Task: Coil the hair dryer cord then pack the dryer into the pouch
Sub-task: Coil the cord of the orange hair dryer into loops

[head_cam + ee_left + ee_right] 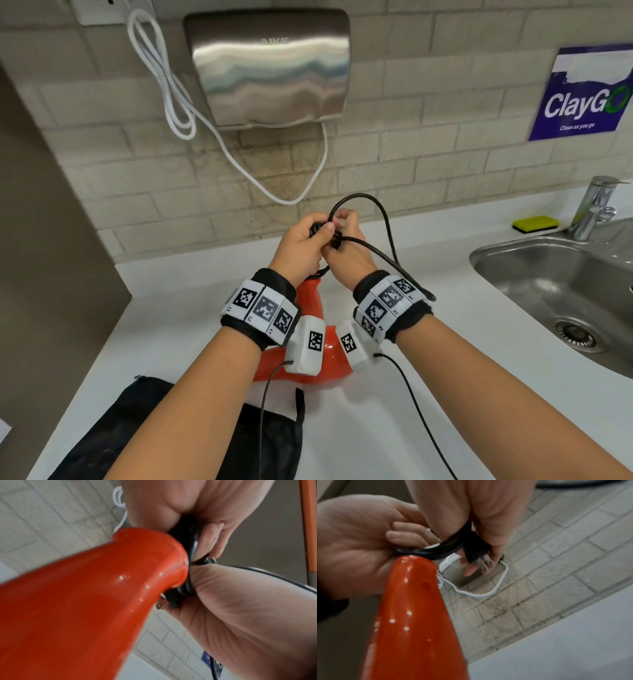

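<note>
While the left hand (pixel 303 245) grips the coiled cord (pixel 435 550), the right hand (pixel 347 246) pinches its loose loop (pixel 371 212) arching far-right, above the dryer (pixel 308 346).

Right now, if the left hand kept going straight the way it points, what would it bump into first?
Probably the tiled wall. The left hand grips the coiled black cord above the white counter and points forward. Nothing shows between them, though depth is hard to judge.
</note>
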`<state>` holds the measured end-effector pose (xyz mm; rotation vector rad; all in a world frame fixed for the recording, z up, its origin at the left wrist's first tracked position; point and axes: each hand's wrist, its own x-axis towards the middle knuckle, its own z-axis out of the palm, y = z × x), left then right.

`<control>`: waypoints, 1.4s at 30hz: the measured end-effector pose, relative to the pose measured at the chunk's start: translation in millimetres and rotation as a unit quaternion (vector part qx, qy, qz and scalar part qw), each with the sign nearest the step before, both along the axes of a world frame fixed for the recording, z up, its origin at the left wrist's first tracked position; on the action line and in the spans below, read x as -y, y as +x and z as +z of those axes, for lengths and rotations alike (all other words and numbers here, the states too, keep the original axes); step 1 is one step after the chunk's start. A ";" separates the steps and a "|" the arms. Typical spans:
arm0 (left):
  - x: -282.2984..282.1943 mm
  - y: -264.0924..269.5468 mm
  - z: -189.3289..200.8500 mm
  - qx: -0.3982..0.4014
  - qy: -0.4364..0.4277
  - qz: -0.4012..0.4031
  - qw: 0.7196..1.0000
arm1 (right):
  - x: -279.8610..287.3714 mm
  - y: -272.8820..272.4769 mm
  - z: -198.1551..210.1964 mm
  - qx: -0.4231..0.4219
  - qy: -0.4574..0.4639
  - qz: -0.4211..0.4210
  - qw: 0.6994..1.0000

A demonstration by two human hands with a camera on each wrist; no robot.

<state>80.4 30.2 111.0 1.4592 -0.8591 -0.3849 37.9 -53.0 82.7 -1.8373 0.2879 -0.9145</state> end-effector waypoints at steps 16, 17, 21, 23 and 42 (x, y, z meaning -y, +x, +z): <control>5.1 14.2 -6.4 -0.096 -0.056 0.044 0.993 | 84.4 -53.7 -100.5 -0.589 -0.172 -0.078 0.786; 5.0 14.3 -6.7 -0.093 -0.056 0.048 0.993 | 82.3 -53.7 -100.3 -0.580 -0.163 -0.078 0.795; 4.5 15.2 -8.0 -0.080 -0.046 0.050 0.994 | 64.0 -40.0 -82.7 -0.440 -0.096 -0.039 0.892; 4.1 16.0 -8.6 -0.078 -0.045 0.047 0.995 | 52.5 -31.7 -65.4 -0.329 -0.090 -0.015 0.940; 2.7 13.6 -8.3 -0.070 -0.050 0.006 0.996 | 9.2 -9.1 -26.0 -0.137 -0.012 0.202 0.970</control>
